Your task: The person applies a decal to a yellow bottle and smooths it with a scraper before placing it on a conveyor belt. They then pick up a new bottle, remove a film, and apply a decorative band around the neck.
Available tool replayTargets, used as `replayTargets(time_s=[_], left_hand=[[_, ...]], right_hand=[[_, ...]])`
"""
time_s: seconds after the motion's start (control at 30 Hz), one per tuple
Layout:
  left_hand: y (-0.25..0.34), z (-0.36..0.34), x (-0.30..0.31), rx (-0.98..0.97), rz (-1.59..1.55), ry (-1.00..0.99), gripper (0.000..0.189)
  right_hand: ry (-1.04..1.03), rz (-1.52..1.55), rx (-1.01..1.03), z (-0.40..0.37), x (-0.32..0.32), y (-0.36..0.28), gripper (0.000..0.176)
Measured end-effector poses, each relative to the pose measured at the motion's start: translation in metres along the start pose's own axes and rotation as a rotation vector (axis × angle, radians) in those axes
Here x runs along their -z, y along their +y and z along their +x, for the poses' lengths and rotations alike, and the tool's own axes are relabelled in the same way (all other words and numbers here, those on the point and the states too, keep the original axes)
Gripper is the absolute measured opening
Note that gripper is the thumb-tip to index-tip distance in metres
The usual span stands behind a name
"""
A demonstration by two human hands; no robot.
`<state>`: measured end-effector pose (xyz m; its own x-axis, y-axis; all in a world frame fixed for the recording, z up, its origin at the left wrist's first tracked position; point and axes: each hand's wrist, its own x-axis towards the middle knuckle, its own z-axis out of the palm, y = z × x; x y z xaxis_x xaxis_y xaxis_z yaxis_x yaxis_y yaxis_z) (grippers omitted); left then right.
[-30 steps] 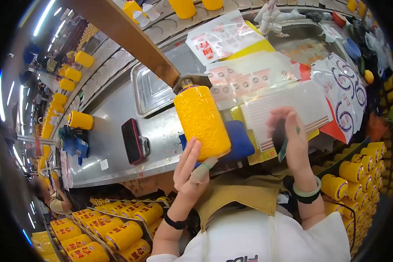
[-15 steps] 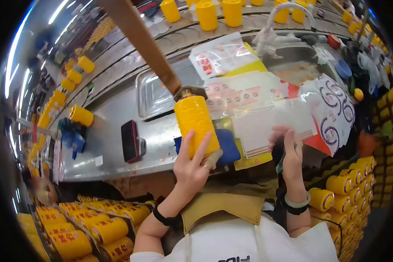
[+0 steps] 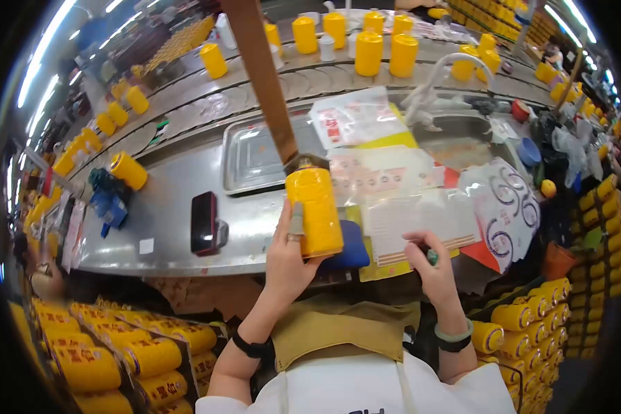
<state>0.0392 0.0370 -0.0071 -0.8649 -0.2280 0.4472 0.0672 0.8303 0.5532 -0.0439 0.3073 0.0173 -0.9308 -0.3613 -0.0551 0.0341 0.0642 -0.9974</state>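
A yellow cylindrical canister [image 3: 315,214] stands tilted at the lower end of a brown bar, its top against a dark metal fitting [image 3: 305,164]. My left hand [image 3: 288,259] is wrapped around its left side and base, with a grey cover on one finger. Off to the right, my right hand [image 3: 431,269] is curled closed over a small dark green object [image 3: 432,257], whose kind I cannot make out. Below it lie printed sticker sheets [image 3: 421,224]. Partly hidden behind the canister is a blue pad [image 3: 352,247].
On the metal table lie a phone [image 3: 204,222] and a metal tray [image 3: 255,155]. The brown bar [image 3: 265,83] slants down from above. A sink [image 3: 459,134] is at the right. Yellow canisters stand along the conveyor [image 3: 248,86] and in stacks [image 3: 145,355] on both sides.
My left hand has shifted from the canister's front to its left side and base. My right hand has curled its fingers in, and the green object now shows in it. The view has shifted slightly.
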Motion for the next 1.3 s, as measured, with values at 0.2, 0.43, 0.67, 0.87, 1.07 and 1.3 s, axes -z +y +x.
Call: replayTargets(time_s=[0.2, 0.43, 0.67, 0.87, 1.07, 1.3], left_hand=[[0.001, 0.002, -0.003, -0.036, -0.039, 0.043, 0.095], [0.006, 0.007, 0.003, 0.015, -0.002, 0.037, 0.099], [0.007, 0.010, 0.007, 0.110, 0.015, -0.015, 0.099], [0.009, 0.014, 0.010, 0.156, -0.067, -0.026, 0.090], [0.005, 0.014, 0.011, 0.139, -0.045, -0.022, 0.091], [0.001, 0.013, 0.012, 0.131, -0.086, -0.049, 0.089]], right_hand=[[-0.009, -0.272, 0.051, 0.023, 0.015, -0.012, 0.022], [0.010, -0.180, -0.174, 0.173, 0.111, 0.014, 0.025], [0.202, -0.292, -0.462, 0.350, 0.232, 0.113, 0.012], [0.105, 0.040, -0.533, 0.388, 0.215, 0.119, 0.027], [-0.486, -0.797, 0.488, 0.352, -0.005, 0.022, 0.035], [-0.722, -1.206, 0.955, 0.350, -0.075, 0.029, 0.045]])
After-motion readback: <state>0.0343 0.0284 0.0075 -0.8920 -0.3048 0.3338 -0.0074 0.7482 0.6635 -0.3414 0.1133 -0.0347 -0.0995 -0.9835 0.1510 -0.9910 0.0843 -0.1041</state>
